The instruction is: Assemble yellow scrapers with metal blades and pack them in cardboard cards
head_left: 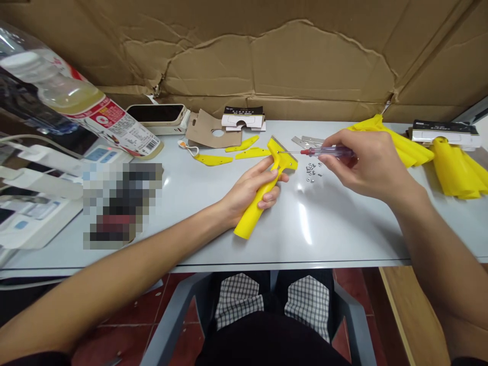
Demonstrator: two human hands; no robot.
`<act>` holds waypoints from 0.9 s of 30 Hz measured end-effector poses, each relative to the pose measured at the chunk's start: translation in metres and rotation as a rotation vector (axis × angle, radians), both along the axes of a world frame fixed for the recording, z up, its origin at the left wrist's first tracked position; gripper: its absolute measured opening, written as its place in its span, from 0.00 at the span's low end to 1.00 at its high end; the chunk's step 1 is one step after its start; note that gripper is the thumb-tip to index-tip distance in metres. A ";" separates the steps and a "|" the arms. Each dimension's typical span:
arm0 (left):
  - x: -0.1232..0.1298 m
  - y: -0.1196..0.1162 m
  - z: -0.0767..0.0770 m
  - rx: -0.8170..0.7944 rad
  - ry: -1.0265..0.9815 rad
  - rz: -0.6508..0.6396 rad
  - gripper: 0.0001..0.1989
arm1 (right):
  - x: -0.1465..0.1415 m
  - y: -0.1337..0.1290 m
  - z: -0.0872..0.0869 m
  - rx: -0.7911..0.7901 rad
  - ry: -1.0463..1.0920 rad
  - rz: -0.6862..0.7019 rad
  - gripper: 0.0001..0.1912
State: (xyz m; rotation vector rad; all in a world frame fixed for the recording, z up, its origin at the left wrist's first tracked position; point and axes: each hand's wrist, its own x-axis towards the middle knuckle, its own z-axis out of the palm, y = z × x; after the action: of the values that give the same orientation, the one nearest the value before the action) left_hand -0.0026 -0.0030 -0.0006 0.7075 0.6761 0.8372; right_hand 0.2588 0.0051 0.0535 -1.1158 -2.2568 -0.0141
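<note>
Near the middle of the table, my left hand (254, 190) is wrapped round the handle of a yellow scraper (249, 216), its head tilted up and away. My right hand (366, 160) grips a screwdriver (331, 151) with a clear purplish handle and a red collar. The thin shaft points left, and its tip meets the scraper head at a screw spot. Small screws (310, 170) lie loose just right of the head. Metal blades (310, 141) rest behind the shaft. Several flat yellow pieces (249, 153) lie left of the head.
A bottle (95, 109), power strips (34, 218) and a pixelated object (122, 203) occupy the left. Behind are a phone (156, 113), brown card (211, 131) and a black-and-white box (244, 119). More yellow scraper parts (459, 170) and another box (444, 133) sit at the right.
</note>
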 end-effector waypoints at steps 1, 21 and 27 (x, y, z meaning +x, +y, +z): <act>0.000 0.000 0.000 0.011 0.005 -0.004 0.17 | 0.001 -0.001 0.001 0.012 -0.003 -0.006 0.06; 0.000 -0.005 -0.002 0.075 0.070 0.008 0.20 | 0.000 -0.006 0.009 -0.073 0.027 -0.030 0.12; 0.001 -0.005 -0.001 0.067 0.076 -0.003 0.24 | 0.007 -0.005 0.012 -0.208 -0.040 0.070 0.18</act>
State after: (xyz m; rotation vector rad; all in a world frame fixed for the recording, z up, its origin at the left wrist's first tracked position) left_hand -0.0015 -0.0084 -0.0017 0.8039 0.7175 0.8367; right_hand 0.2658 0.0002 0.0656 -1.1496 -2.3739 0.2329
